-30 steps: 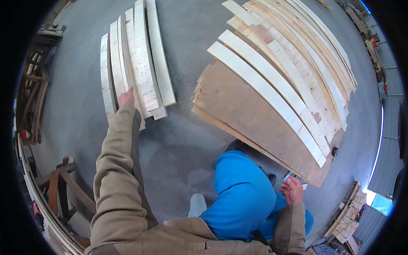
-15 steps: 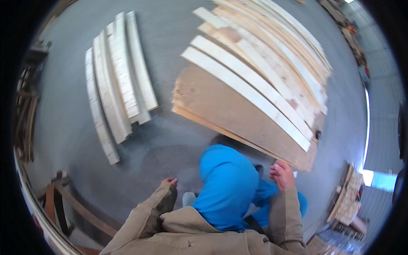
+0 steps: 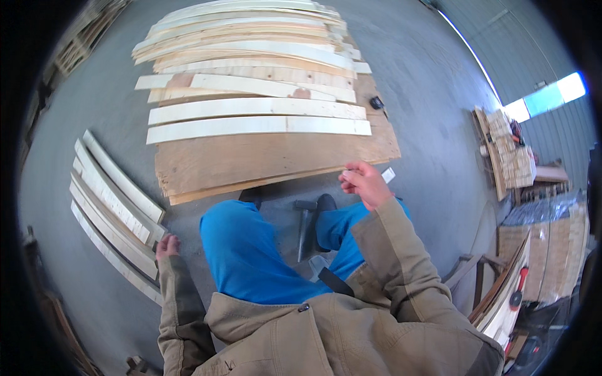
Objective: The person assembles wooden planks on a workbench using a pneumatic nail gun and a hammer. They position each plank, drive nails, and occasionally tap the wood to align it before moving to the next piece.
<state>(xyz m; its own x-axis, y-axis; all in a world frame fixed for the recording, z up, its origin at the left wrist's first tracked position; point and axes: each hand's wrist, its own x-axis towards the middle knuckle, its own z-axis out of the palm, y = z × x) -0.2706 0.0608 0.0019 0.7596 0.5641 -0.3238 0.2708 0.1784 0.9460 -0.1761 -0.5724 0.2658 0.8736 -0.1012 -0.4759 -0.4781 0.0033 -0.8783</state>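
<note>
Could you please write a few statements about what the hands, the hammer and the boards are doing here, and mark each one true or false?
1. The right hand is raised near the front edge of the plywood sheet. True.
2. The left hand grips the hammer. False: the hammer lies on the floor between the blue-trousered legs, in neither hand.
3. A small stack of curved boards lies on the floor beside the left hand. True.
4. The plywood sheet is bare. False: many pale wooden slats lie across it.
</note>
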